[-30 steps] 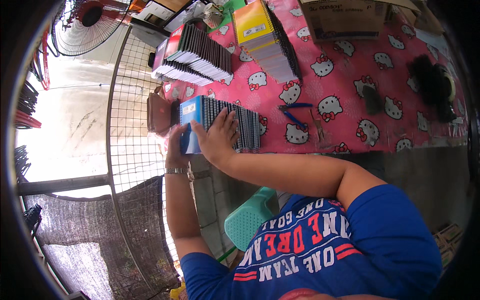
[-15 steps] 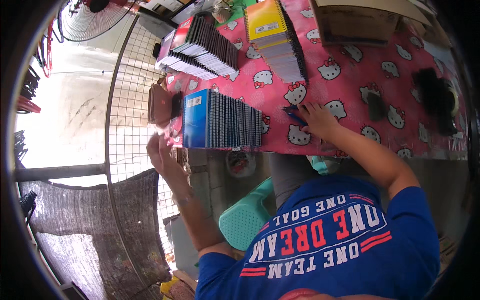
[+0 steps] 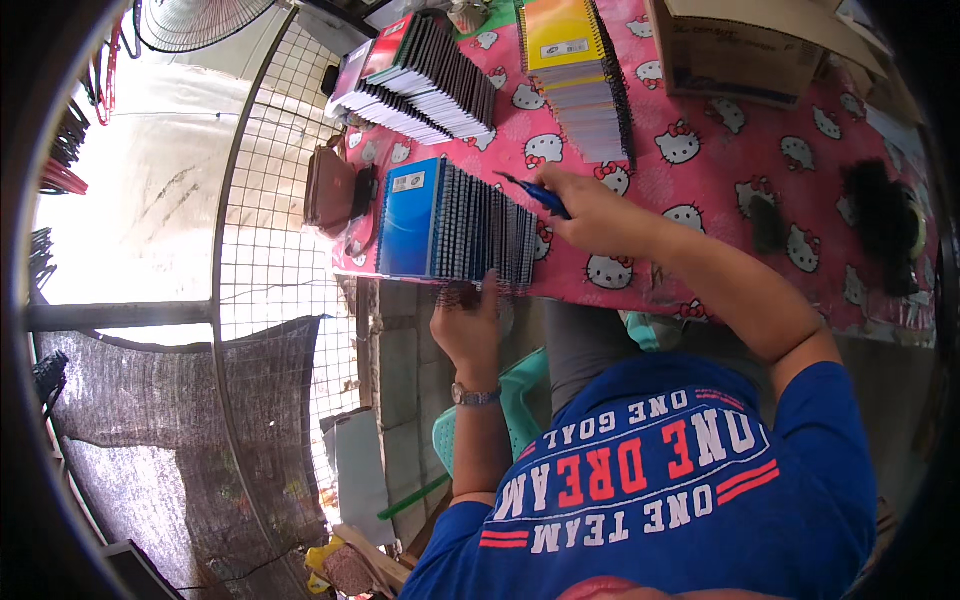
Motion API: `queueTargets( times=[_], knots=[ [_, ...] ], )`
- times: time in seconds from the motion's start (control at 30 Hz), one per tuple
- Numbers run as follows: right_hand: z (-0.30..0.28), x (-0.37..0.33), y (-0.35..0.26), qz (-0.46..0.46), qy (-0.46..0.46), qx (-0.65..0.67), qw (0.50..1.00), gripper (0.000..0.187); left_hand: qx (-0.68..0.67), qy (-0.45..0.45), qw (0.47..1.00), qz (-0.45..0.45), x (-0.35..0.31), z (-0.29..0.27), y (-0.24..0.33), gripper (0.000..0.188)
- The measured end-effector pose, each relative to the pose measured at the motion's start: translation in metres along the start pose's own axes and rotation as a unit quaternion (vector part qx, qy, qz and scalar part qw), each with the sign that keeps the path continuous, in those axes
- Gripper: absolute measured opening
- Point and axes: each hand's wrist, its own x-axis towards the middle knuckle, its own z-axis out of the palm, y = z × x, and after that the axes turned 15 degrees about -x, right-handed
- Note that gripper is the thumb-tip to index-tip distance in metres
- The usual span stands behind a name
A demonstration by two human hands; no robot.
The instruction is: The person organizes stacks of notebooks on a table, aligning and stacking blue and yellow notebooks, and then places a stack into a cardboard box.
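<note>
A stack of blue spiral-bound notebooks point(image 3: 408, 225) lies fanned on the table's near left part, its coils to the right. My left hand point(image 3: 470, 325) is at the stack's near end, below the table edge. One finger reaches up against the coils, and a dark, blurred thing shows between the fingers; I cannot make out what it is. My right hand point(image 3: 595, 212) is closed around blue-handled pliers point(image 3: 548, 198), held just right of the stack with the dark tip pointing left over the coils.
Red-covered notebooks point(image 3: 390, 50) and yellow-covered notebooks point(image 3: 562, 35) stand in stacks farther back on the pink patterned tablecloth point(image 3: 700, 180). A cardboard box point(image 3: 740, 60) is at the back right. A brown bag point(image 3: 328, 188) sits by the wire grid at left. Below is a green stool point(image 3: 520, 400).
My right hand has lifted the pliers off the tablecloth and brought them left to the blue notebooks. My left hand has moved right from beside the brown bag to the stack's near end.
</note>
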Motion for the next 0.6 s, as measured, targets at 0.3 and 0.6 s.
queueTargets(
  times=[0.3, 0.6],
  knots=[
    [-0.004, 0.002, -0.023, -0.17, -0.069, -0.263, 0.947, 0.038, 0.012, 0.002, 1.0, 0.021, 0.003, -0.005, 0.006, 0.026],
    [-0.004, 0.026, -0.058, -0.297, 0.075, -0.363, 0.88, 0.019, -0.056, 0.039, 0.995, 0.077, 0.01, -0.043, 0.033, 0.021]
  ],
)
